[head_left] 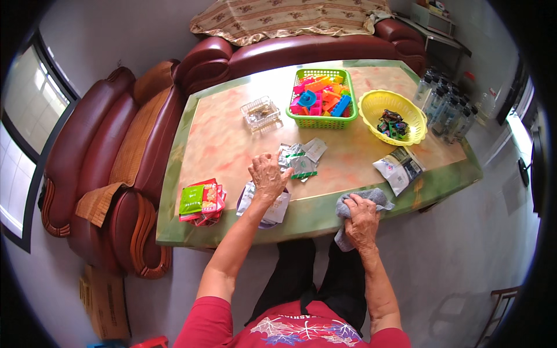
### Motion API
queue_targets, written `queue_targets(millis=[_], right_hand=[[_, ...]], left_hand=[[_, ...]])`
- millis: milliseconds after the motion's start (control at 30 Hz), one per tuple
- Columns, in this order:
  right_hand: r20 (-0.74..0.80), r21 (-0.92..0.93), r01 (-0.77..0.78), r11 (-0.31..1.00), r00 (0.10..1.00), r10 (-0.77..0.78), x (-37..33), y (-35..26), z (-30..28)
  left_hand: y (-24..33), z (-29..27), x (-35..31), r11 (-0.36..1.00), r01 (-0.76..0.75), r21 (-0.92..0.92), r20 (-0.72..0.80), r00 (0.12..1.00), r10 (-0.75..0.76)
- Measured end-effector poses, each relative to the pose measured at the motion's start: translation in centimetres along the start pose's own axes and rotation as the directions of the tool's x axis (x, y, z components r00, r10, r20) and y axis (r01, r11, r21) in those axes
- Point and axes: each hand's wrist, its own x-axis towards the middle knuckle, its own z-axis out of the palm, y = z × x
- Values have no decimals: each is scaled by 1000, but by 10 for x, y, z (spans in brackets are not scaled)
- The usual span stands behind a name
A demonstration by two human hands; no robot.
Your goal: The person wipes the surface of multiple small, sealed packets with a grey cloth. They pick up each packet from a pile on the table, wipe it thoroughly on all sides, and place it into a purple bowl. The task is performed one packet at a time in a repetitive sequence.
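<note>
My left hand (268, 177) is over the table, thumb and fingers apart, with no object visible in it. Its fingertips are beside a loose pile of silver and green sachets (300, 162). Under and beside its wrist lie white packets (278, 207) on a purple-rimmed dish, partly hidden by my forearm. My right hand (362, 219) is closed on a grey cloth (377, 198) at the table's near edge, and part of the cloth hangs below that edge. A stack of red packets with a green one on top (192, 200) lies to the left.
On the table (226, 151) stand a clear plastic basket (259, 113), a green basket (322, 122) of colourful building blocks, and a yellow colander (371, 104) with small wrapped items. A white pouch (398, 171) lies at right, near several bottles (447, 107). Dark red sofas (313, 51) border the table.
</note>
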Motion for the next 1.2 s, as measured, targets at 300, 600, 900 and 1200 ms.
queue_targets(millis=[300, 600, 900, 1200], right_hand=[[-15, 8, -16, 1000, 1000, 17, -2, 2, -2], [-50, 32, -22, 999, 998, 24, -2, 0, -2], [-112, 634, -252, 731, 905, 409, 12, 14, -1], [-29, 374, 208, 904, 977, -213, 23, -26, 6]], left_hand=[[16, 21, 15, 981, 127, -149, 88, 990, -114], [19, -23, 6, 378, 303, -875, 286, 953, -101], [74, -21, -100, 714, 114, -691, 162, 987, 0], [68, -28, -146, 822, -378, -426, -130, 925, 357]])
